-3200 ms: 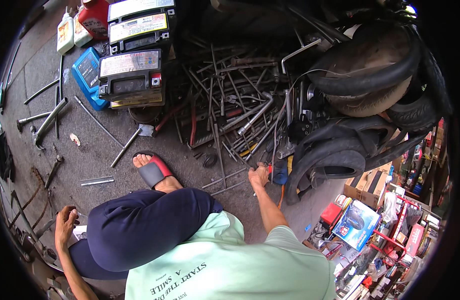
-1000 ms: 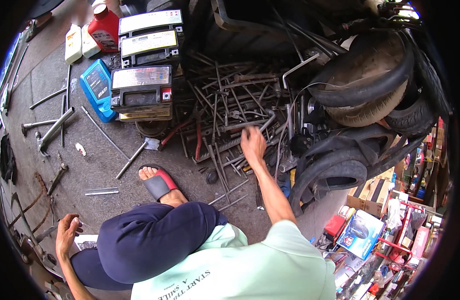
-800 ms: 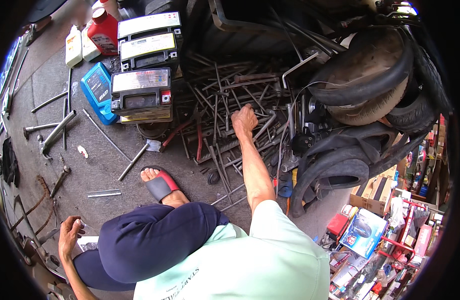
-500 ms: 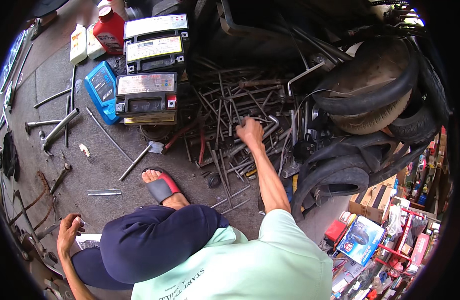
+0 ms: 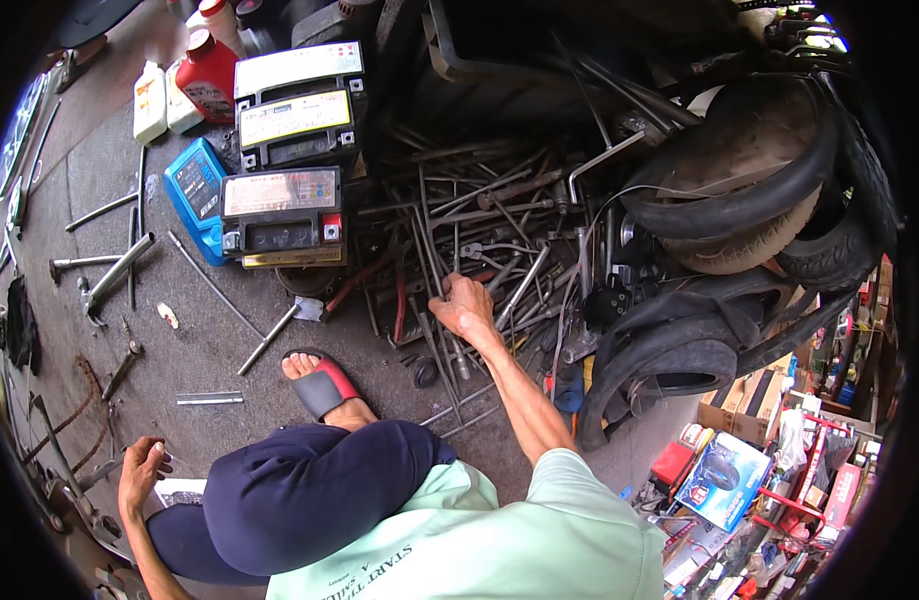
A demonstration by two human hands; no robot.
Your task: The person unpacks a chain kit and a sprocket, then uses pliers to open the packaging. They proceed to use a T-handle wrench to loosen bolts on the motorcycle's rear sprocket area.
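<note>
Right hand (image 5: 466, 308) in rod pile (image 5: 479, 230) at scene centre, fingers closed round thin metal rod (image 5: 441, 345). Likely stiff, heavy, maybe greasy; grip mid-shaft. Left hand (image 5: 139, 475) near left, fingers loosely spread, resting on floor (image 5: 199, 350).

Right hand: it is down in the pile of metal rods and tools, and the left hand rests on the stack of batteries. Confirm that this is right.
Not quite. The right hand is indeed down in the pile of metal rods and tools, but the left hand is nowhere near the stack of batteries: the head view shows it low on the ground beside the person's bent knee.
</note>
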